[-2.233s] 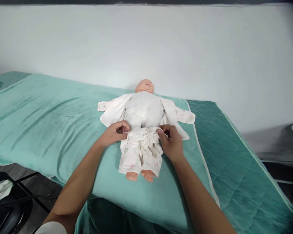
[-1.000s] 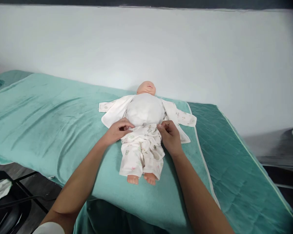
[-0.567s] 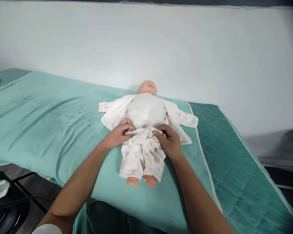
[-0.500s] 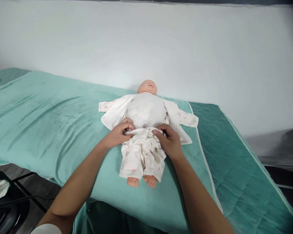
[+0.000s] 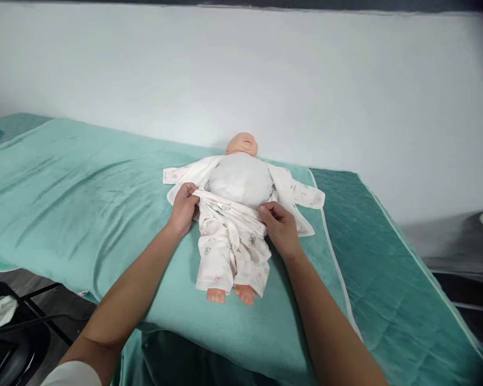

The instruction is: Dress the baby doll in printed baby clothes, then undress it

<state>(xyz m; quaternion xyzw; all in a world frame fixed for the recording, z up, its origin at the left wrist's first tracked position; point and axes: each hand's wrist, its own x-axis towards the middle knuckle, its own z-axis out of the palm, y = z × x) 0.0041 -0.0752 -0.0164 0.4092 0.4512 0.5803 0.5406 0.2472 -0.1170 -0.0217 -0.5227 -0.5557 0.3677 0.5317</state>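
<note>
Teal blanket (image 5: 84,203) | doll (image 5: 241,177) supine | L hand (image 5: 184,209) + R hand (image 5: 279,228) grips pinching trousers (image 5: 229,241) waistband | no legible writing

Doll (image 5: 240,182) on its back on towel (image 5: 84,203), head toward wall; left hand (image 5: 184,208) at doll's left, right hand (image 5: 279,228) at its right; quilted mat (image 5: 386,279) right of doll; chair (image 5: 16,332) below-left of doll, off the bed

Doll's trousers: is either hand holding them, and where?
Both. The left hand pinches the trousers at the waistband's left end, pulled up beside the doll; the right hand grips the waistband's right end.
</note>
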